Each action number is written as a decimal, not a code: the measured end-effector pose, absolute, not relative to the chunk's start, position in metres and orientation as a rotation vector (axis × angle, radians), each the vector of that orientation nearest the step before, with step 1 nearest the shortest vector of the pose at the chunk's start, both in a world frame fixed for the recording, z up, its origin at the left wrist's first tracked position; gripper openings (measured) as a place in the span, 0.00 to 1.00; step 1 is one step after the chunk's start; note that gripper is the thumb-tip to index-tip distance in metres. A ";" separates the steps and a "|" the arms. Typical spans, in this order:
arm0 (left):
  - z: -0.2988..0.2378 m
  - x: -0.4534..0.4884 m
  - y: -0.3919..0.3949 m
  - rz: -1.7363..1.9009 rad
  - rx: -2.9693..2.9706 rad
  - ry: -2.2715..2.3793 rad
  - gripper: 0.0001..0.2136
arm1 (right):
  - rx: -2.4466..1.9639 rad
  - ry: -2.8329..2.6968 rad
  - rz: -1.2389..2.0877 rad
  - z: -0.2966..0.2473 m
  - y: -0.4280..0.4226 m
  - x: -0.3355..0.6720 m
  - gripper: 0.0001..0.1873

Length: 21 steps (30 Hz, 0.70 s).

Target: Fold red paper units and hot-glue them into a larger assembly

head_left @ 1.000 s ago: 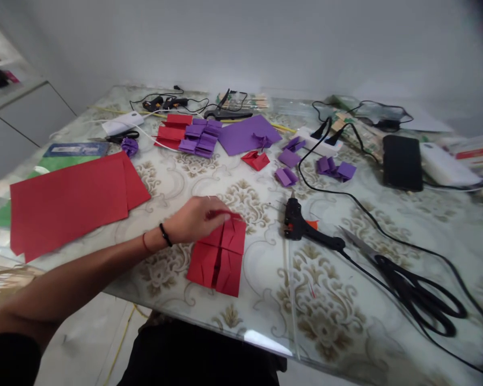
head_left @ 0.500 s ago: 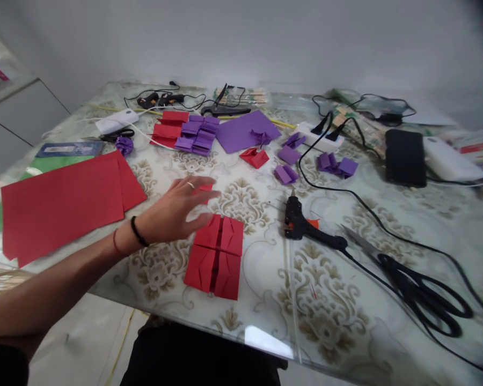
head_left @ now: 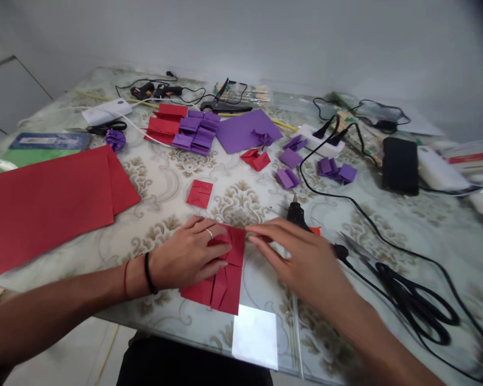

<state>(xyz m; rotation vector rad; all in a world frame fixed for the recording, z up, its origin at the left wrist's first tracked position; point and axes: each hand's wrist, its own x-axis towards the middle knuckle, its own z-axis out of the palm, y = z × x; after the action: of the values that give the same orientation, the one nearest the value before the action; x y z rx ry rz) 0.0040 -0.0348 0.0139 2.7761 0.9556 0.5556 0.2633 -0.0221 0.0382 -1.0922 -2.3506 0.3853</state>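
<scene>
A red folded paper piece (head_left: 232, 284) with creased flaps lies near the table's front edge. My left hand (head_left: 193, 252) rests flat across its left part, fingers stretched out and covering some of the folds. At the paper's upper right corner is my right hand (head_left: 298, 252), its fingertips close to the edge; thumb and fingers are extended and slightly apart. Whether they touch the paper I cannot tell. A small red folded square (head_left: 200, 194) lies just beyond my left hand. Partly behind my right hand is a black glue gun (head_left: 296, 213).
Black-handled scissors (head_left: 414, 300) and a black cord lie at the right. Large red sheets (head_left: 52, 203) cover the left side. Farther back are purple folded pieces (head_left: 197, 131), a purple sheet (head_left: 241, 128), a white power strip (head_left: 317, 140) and a black phone (head_left: 400, 165).
My right hand has come into view from the right, reaching the paper's corner. My left hand has come down onto the red folded paper, uncovering the small red square.
</scene>
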 end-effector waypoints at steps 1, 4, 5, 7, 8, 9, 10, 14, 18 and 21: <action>0.014 0.004 -0.035 0.544 2.772 0.965 0.10 | -1.082 -2.365 0.419 0.034 -0.017 0.258 0.09; 0.013 0.004 -0.034 0.524 2.745 0.974 0.11 | -1.048 -2.461 0.516 0.023 -0.003 0.246 0.08; 0.013 0.003 -0.034 0.516 2.739 0.973 0.12 | -1.049 -2.516 0.517 0.021 0.001 0.243 0.08; 0.013 0.002 -0.034 0.503 2.731 0.972 0.12 | -1.089 -2.695 0.460 0.021 0.007 0.239 0.09; 0.013 0.001 -0.034 0.498 2.729 0.972 0.12 | -1.116 -2.798 0.415 0.023 0.008 0.237 0.09; 0.012 0.000 -0.034 0.493 2.727 0.973 0.12 | -1.145 -2.891 0.367 0.026 0.010 0.235 0.10; 0.012 0.000 -0.034 0.489 2.724 0.973 0.12 | -1.167 -2.965 0.326 0.029 0.010 0.232 0.10; 0.011 -0.001 -0.035 0.480 2.715 0.983 0.13 | -1.176 -3.082 0.273 0.045 0.011 0.214 0.10; 0.010 -0.002 -0.035 0.512 2.685 0.978 0.12 | -1.192 -3.113 0.264 0.053 0.013 0.198 0.12; 0.010 -0.003 -0.034 0.529 2.678 0.978 0.12 | -1.236 -3.065 0.313 0.051 0.018 0.196 0.10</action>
<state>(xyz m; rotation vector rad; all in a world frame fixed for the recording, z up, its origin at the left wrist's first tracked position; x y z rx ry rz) -0.0028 -0.0344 0.0099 2.6776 0.9779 0.5291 0.1960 0.0178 0.0508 -1.2363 -3.0646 0.3134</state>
